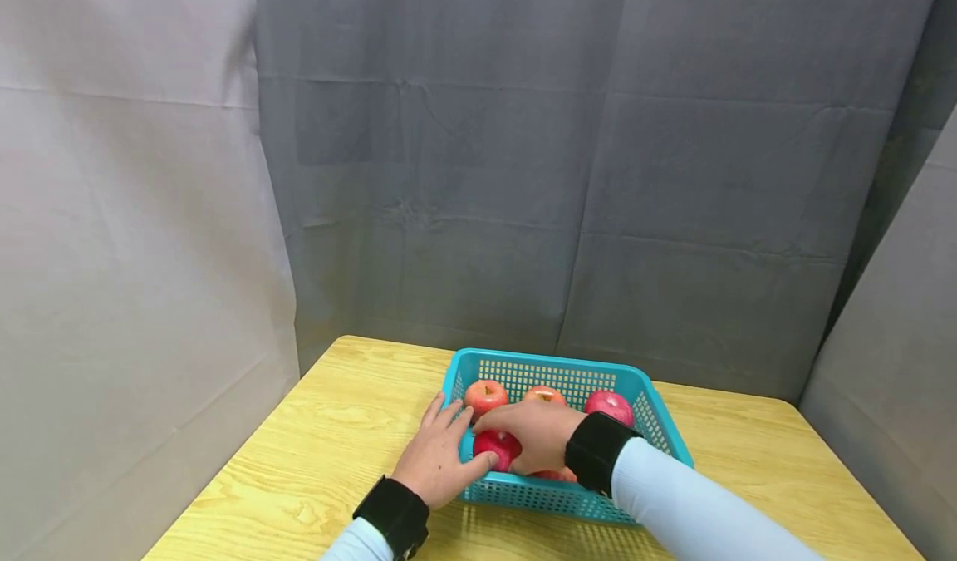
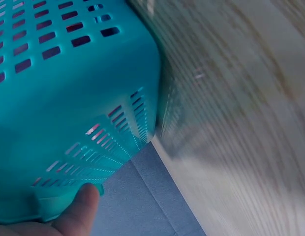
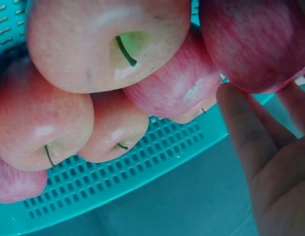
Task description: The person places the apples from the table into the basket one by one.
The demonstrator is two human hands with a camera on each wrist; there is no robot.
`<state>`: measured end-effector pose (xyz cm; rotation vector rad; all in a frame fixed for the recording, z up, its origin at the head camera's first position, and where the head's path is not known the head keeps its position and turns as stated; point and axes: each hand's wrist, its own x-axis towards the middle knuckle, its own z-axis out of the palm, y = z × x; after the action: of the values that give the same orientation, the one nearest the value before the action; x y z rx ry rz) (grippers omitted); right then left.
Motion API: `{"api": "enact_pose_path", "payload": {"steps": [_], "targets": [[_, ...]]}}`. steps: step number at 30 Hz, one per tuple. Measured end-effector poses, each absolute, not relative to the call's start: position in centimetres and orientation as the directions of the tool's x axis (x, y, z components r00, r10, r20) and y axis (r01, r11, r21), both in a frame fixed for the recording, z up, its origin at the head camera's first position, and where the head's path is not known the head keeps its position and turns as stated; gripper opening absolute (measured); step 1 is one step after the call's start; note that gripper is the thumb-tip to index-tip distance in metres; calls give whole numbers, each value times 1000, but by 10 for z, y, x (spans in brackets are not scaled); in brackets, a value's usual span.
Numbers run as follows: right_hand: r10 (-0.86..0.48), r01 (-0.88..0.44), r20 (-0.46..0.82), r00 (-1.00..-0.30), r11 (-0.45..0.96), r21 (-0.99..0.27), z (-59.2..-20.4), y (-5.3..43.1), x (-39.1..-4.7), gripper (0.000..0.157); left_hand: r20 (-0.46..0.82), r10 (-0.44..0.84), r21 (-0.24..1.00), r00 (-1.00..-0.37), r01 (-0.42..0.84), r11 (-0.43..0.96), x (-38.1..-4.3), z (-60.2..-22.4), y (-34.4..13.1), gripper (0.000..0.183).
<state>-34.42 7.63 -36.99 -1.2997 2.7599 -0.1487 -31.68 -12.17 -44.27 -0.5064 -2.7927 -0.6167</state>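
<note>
A dark red apple (image 1: 492, 448) sits at the left front of a teal plastic basket (image 1: 553, 360). My right hand (image 1: 540, 430) holds it, with fingers and thumb around its side. The right wrist view has this dark apple (image 3: 256, 46) at the upper right, against the fingers. My left hand (image 1: 436, 465) lies at the basket's left front corner, fingers spread and fairly straight along the rim, thumb close to the dark apple. From the left wrist, a fingertip (image 2: 86, 196) touches the rim of the basket (image 2: 78, 93).
Other apples share the basket: an orange-red one (image 1: 486, 400) at the back left, another (image 1: 544, 394) at the back middle, a pinkish one (image 1: 609, 408) at the right. The basket stands on a light wooden table (image 1: 299, 461). A grey curtain (image 1: 478, 170) hangs behind.
</note>
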Motion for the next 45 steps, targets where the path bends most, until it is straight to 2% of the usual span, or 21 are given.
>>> {"api": "enact_pose_path", "payload": {"steps": [7,17,22,30,39,45], "targets": [[-829,-826,-30,-558,559,-71,-373,64,-348,71,300,284,362,-911,384,850,-314,-442,-122,85],[-864,-865,-42,-501,498,68,-383,51,-353,51,308,289,374,-906,395,839,-313,-439,-123,85],[-851,-851,-68,-520,509,130,-386,47,-352,49,318,303,372,-898,413,831,-313,-441,-121,86],[-813,-811,-120,-570,534,237,-387,47,-349,46,323,327,353,-888,434,829,-314,-439,-117,79],[-818,-812,-84,-570,544,214,-393,60,-354,51,283,335,356,-899,423,833,-318,-441,-117,84],[-746,-743,-47,-664,650,160,-384,79,-350,63,269,345,321,-899,421,848,-322,-439,-125,79]]}}
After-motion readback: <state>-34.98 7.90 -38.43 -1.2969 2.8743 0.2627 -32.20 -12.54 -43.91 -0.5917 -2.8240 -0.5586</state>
